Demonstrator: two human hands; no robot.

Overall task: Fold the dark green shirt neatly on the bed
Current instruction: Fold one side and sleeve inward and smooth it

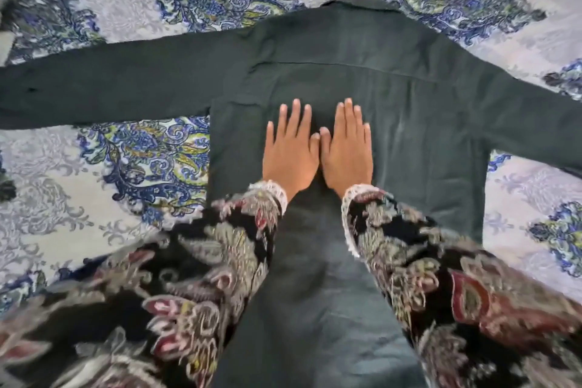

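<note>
The pale bedspread with blue paisley medallions point(132, 161) carries the dark green long-sleeved cotton shirt point(409, 123), spread back-up, sleeves out wide. It looks soft, light and limp, probably best lifted by a shoulder and hem edge. The left hand point(291, 154) and right hand point(346, 151) lie flat and open mid-back, thumbs touching, gripping nothing.

Green shirt point(409, 98) flat on bed point(94, 230)

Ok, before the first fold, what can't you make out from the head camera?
- Shirt cuffs: both sleeves run off the left and right edges of the head view.
- Hem: cut off by the bottom edge and covered by the person's patterned sleeves.
- Buttons and front: face down against the bedspread.
- Cloth under the left hand and right hand: covered by flat palms.
</note>
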